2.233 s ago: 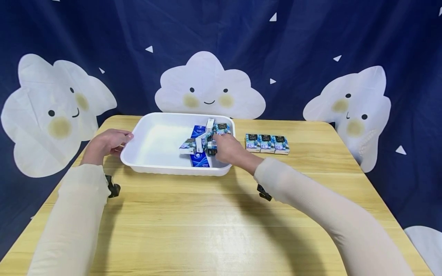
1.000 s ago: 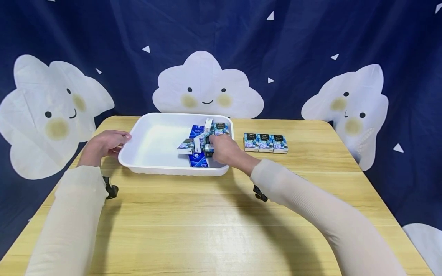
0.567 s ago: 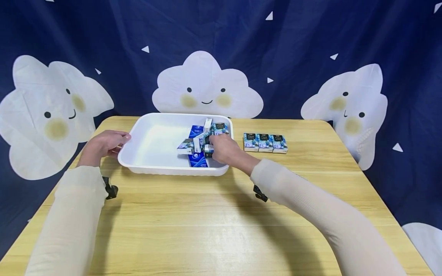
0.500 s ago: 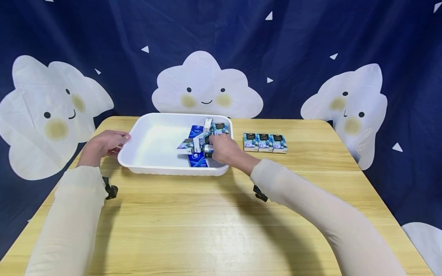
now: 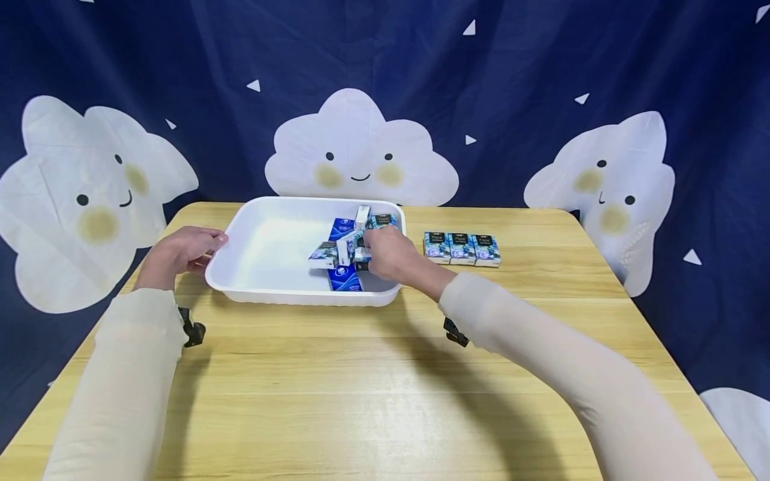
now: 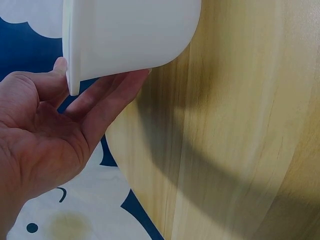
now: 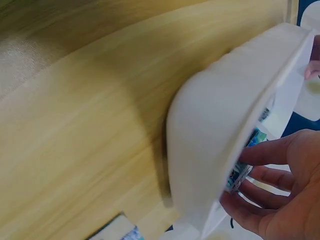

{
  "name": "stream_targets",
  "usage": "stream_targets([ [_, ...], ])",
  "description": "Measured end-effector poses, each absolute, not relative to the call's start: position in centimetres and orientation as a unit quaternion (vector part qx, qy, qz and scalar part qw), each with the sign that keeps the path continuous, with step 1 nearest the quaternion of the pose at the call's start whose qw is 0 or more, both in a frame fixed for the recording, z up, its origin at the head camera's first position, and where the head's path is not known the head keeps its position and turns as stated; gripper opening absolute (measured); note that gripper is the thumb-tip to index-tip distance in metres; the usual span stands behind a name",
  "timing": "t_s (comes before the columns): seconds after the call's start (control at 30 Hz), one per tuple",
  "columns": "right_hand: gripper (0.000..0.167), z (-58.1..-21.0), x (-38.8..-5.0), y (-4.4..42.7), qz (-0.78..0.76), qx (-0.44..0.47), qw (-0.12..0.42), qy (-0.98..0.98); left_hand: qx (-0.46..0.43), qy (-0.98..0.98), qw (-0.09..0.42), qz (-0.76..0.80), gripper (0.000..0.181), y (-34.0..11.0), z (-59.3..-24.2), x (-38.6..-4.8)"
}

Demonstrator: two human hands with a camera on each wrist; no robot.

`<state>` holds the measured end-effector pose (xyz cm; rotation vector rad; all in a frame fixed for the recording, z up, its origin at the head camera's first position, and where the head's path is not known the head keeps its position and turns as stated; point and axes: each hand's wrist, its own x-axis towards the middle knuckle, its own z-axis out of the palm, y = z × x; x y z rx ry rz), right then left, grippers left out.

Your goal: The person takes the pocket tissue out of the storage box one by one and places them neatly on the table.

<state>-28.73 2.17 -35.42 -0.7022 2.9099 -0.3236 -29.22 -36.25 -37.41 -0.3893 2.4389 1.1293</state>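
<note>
A white plastic tray (image 5: 265,260) sits on the table with several small tissue packs in its right part. My left hand (image 5: 189,247) grips the tray's left end; in the left wrist view its thumb is on the rim and its fingers are against the outer wall. My right hand (image 5: 394,254) reaches inside the tray at the right. In the right wrist view its fingers and thumb hold a floral tissue pack (image 7: 240,175), partly hidden by the tray wall. Beside it lie a floral pack (image 5: 323,255) and a blue pack (image 5: 345,278).
Three floral tissue packs (image 5: 462,248) lie side by side on the table, right of the tray. The wooden table (image 5: 361,374) stretches toward me. Behind it hangs a dark blue curtain (image 5: 385,47) with cloud faces.
My right hand has risen slightly toward the back of the tray, covering more of the rear floral pack. The left hand and the tray stay nearly still.
</note>
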Motion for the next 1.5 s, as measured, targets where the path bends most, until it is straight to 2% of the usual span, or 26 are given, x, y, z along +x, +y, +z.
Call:
stream_targets([
  [0.33, 0.014, -32.8, -29.1, 2.4, -0.108, -0.226, 0.06, 0.966, -0.146, 0.878, 0.219, 0.399, 0.057, -36.3, -37.5, -29.3],
  [0.8, 0.034, -30.2, -29.7, 5.3, -0.132, -0.183, 0.048, 0.973, -0.156, 0.876, 0.221, 0.4, 0.057, -36.2, -37.5, -29.3],
  [0.97, 0.038, -29.7, -29.9, 6.7, -0.141, -0.18, 0.021, 0.973, -0.151, 0.876, 0.22, 0.401, 0.057, -36.1, -37.5, -29.2],
  [1.2, 0.032, -30.0, -30.4, 9.5, -0.147, -0.167, -0.005, 0.975, -0.15, 0.877, 0.224, 0.398, 0.058, -36.2, -37.4, -29.3],
  [1.5, 0.035, -30.5, -31.1, 14.3, -0.171, -0.121, 0.008, 0.978, -0.145, 0.88, 0.218, 0.397, 0.058, -36.1, -37.3, -29.2],
])
